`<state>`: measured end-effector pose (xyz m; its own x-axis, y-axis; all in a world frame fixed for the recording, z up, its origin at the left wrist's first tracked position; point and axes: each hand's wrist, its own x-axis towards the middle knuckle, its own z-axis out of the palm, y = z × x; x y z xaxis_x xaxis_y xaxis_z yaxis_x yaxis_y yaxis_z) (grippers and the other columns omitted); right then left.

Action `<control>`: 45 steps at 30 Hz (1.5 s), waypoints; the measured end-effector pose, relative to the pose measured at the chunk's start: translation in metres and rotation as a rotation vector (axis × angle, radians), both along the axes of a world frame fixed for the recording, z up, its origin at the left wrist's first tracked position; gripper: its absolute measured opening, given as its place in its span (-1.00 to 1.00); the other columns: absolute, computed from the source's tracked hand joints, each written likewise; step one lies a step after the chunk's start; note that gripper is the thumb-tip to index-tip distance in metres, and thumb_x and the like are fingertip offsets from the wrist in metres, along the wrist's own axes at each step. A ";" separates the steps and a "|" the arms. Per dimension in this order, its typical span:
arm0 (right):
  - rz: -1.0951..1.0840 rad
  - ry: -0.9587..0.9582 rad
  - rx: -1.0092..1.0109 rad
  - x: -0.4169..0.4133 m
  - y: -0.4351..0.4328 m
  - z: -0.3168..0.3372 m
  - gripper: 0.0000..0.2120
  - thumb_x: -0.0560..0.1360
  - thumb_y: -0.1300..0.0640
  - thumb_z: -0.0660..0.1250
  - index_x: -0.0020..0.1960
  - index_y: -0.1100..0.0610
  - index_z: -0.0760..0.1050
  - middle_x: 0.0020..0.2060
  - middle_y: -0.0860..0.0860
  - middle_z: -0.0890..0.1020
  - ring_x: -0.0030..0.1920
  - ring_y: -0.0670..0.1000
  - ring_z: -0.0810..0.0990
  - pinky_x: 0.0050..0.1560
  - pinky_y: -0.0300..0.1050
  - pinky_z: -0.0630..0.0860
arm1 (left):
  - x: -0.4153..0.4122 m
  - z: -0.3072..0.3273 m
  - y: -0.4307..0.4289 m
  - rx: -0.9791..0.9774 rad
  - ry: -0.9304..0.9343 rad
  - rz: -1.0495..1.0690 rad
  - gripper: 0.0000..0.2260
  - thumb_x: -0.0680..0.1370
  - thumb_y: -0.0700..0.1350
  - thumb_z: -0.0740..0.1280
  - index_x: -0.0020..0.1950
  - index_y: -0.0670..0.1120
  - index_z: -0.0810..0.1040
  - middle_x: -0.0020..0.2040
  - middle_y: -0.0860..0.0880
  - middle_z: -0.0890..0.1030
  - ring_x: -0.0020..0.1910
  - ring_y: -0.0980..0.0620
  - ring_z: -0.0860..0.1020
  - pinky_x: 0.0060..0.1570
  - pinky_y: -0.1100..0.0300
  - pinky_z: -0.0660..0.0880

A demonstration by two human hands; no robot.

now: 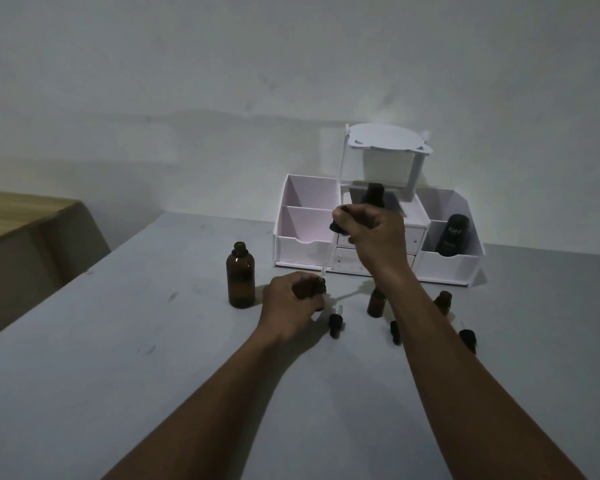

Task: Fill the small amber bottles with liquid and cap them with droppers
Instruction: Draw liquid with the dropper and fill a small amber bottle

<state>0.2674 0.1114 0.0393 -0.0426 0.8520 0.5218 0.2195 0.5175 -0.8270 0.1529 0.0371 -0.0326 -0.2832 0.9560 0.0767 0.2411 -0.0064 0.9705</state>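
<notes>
Left hand (288, 299) gripping small amber bottle (317, 287), open-mouthed, upright on table (118, 358)

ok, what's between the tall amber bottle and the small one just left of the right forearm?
Head view: the left hand, gripping another small bottle.

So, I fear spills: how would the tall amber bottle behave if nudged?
The tall amber bottle looks like glass, so likely rigid and breakable. Standing upright, narrow and uncapped, it could tip if pushed near its neck, then probably roll.
</notes>
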 end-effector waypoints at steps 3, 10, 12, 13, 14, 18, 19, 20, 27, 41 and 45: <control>-0.008 -0.033 0.001 -0.001 0.003 -0.005 -0.85 0.50 0.03 0.44 0.04 0.03 0.66 -0.26 -0.27 0.65 -0.24 -0.33 0.66 -0.16 -0.42 0.51 | 0.000 -0.001 0.002 -0.002 -0.019 0.004 -0.80 0.47 -0.22 0.50 0.03 0.01 0.62 -0.03 0.09 0.62 -0.04 0.09 0.57 -0.15 0.36 0.46; 0.005 -0.051 -0.004 -0.001 0.000 -0.005 -0.92 0.50 0.12 0.45 -0.03 0.09 0.67 -0.28 -0.19 0.65 -0.30 -0.35 0.64 -0.29 -0.60 0.43 | 0.001 -0.003 0.005 -0.014 -0.010 0.001 -0.81 0.47 -0.21 0.50 0.02 0.02 0.63 -0.03 0.10 0.64 0.00 0.07 0.61 -0.04 0.28 0.50; 0.008 -0.041 -0.005 -0.001 -0.002 -0.004 -0.96 0.49 0.17 0.45 -0.07 0.11 0.66 -0.30 -0.19 0.63 -0.33 -0.38 0.61 -0.31 -0.61 0.40 | 0.002 -0.005 0.004 -0.011 -0.006 0.005 -0.78 0.45 -0.20 0.54 0.00 0.04 0.64 -0.04 0.13 0.65 -0.02 0.07 0.63 -0.15 0.37 0.53; 0.007 -0.038 0.000 0.000 -0.003 -0.004 -0.97 0.49 0.19 0.45 -0.08 0.12 0.66 -0.31 -0.19 0.62 -0.34 -0.40 0.60 -0.32 -0.62 0.39 | 0.003 -0.006 0.003 -0.007 -0.014 0.008 -0.77 0.44 -0.21 0.55 -0.01 0.05 0.63 -0.05 0.14 0.64 -0.04 0.08 0.63 -0.21 0.40 0.52; 0.003 -0.040 0.008 0.000 -0.003 -0.004 -0.97 0.49 0.20 0.46 -0.08 0.14 0.66 -0.32 -0.20 0.61 -0.35 -0.41 0.59 -0.33 -0.62 0.39 | 0.004 -0.007 0.003 -0.003 -0.028 0.008 -0.77 0.43 -0.22 0.55 -0.04 0.06 0.63 -0.06 0.14 0.64 -0.05 0.08 0.62 -0.23 0.40 0.51; -0.012 -0.037 0.029 -0.001 -0.004 -0.005 -0.94 0.48 0.23 0.46 -0.06 0.20 0.67 -0.34 -0.20 0.58 -0.36 -0.43 0.57 -0.33 -0.63 0.38 | 0.005 -0.007 0.002 0.010 -0.033 0.003 -0.76 0.44 -0.22 0.54 -0.05 0.09 0.60 -0.06 0.15 0.63 -0.06 0.08 0.62 -0.11 0.32 0.57; -0.017 -0.037 0.033 0.000 -0.004 -0.006 -0.94 0.48 0.23 0.46 -0.06 0.21 0.67 -0.34 -0.20 0.58 -0.36 -0.43 0.57 -0.33 -0.62 0.38 | 0.005 -0.007 0.002 0.013 -0.028 0.002 -0.75 0.44 -0.21 0.54 -0.05 0.10 0.60 -0.06 0.16 0.63 -0.06 0.09 0.62 -0.09 0.31 0.58; -0.021 -0.038 0.036 0.000 -0.005 -0.005 -0.93 0.48 0.23 0.46 -0.06 0.22 0.67 -0.34 -0.20 0.58 -0.36 -0.43 0.57 -0.33 -0.62 0.39 | 0.005 -0.007 0.002 0.015 -0.026 0.002 -0.75 0.45 -0.21 0.53 -0.05 0.11 0.59 -0.07 0.17 0.63 -0.07 0.10 0.62 -0.10 0.32 0.57; -0.017 -0.057 0.032 0.001 -0.004 -0.003 -0.91 0.48 0.18 0.46 -0.03 0.18 0.67 -0.30 -0.18 0.62 -0.33 -0.40 0.60 -0.30 -0.60 0.42 | 0.006 -0.008 0.003 0.006 -0.076 0.005 -0.76 0.47 -0.23 0.51 0.00 0.07 0.60 -0.04 0.15 0.62 -0.02 0.09 0.60 0.03 0.21 0.55; 0.010 0.170 0.102 -0.001 -0.025 0.028 -0.92 0.50 0.12 0.45 -0.01 0.06 0.66 -0.20 -0.07 0.72 -0.16 -0.09 0.73 -0.04 -0.16 0.65 | -0.036 0.014 -0.026 0.142 0.188 -0.057 -0.73 0.48 0.00 0.50 0.17 0.07 0.63 -0.02 0.23 0.63 -0.11 0.35 0.60 -0.26 0.47 0.49; 0.061 0.248 0.109 -0.018 -0.036 0.045 -0.91 0.50 0.14 0.44 -0.01 0.11 0.67 -0.20 -0.01 0.73 -0.17 -0.08 0.73 -0.08 -0.21 0.65 | -0.077 0.027 -0.051 0.323 0.105 0.089 -0.87 0.48 -0.09 0.49 0.02 0.04 0.69 -0.13 0.13 0.69 -0.14 0.25 0.65 -0.19 0.40 0.56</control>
